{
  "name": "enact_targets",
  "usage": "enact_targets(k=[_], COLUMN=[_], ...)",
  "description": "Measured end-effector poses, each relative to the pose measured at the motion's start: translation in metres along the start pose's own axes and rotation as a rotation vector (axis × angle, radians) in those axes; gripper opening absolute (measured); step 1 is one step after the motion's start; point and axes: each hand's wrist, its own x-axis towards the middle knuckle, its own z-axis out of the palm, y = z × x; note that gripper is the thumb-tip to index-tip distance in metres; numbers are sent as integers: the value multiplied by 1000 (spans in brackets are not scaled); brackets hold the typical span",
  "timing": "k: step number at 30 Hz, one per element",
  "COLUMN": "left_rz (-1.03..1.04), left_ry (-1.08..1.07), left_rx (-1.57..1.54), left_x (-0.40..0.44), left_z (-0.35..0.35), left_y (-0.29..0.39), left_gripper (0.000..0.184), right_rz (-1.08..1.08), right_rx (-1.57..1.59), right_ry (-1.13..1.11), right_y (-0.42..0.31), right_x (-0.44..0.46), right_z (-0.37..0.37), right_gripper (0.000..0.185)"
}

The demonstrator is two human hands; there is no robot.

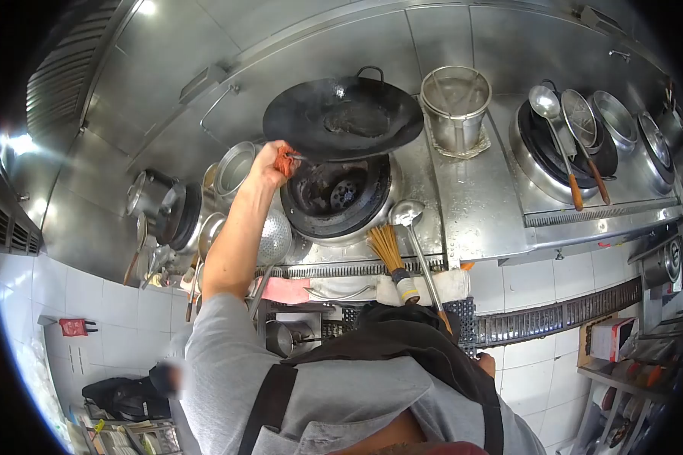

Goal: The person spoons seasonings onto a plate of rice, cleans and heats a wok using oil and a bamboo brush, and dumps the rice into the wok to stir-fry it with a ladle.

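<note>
My left hand (pixel 275 163) is closed round the near-left edge of a black wok (pixel 296 102), with a red cloth (pixel 284 161) bunched in the grip. The wok is raised and tilted above the round burner (pixel 300 216), its loop handle at the far side. A dark wet patch shows in its middle. My right hand (pixel 486 364) hangs low beside my apron; only a small part shows and its fingers are hidden. Between the burner and my body lie a bamboo wok brush (pixel 387 249) and a long ladle (pixel 419 246), nearest to the right hand.
A perforated skimmer (pixel 275 236) leans left of the burner. Behind right stands a metal pot with a strainer (pixel 455 114). Farther right, a ladle (pixel 558 136) and a wire strainer (pixel 582 125) rest over another wok. Folded cloths (pixel 341 289) lie along the stove's front edge.
</note>
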Motion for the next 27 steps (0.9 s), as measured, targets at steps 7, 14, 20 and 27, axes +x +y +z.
enact_targets(k=[7,14,20,27], left_rz=[-22,288,636,1193], left_ry=[-202,8,173,680], left_rx=[43,280,320,927], left_x=[81,80,44,43], left_z=[86,196,258,256], left_y=[47,81,92,82], left_gripper=[7,12,12,25], right_rz=[135,301,330,280], right_rx=[107,166,181,144], right_ry=[63,70,86,71], right_y=[34,53,64,59], right_x=[-16,-45,-61,-49], right_z=[-9,13,39,28], right_gripper=[19,20,21,24])
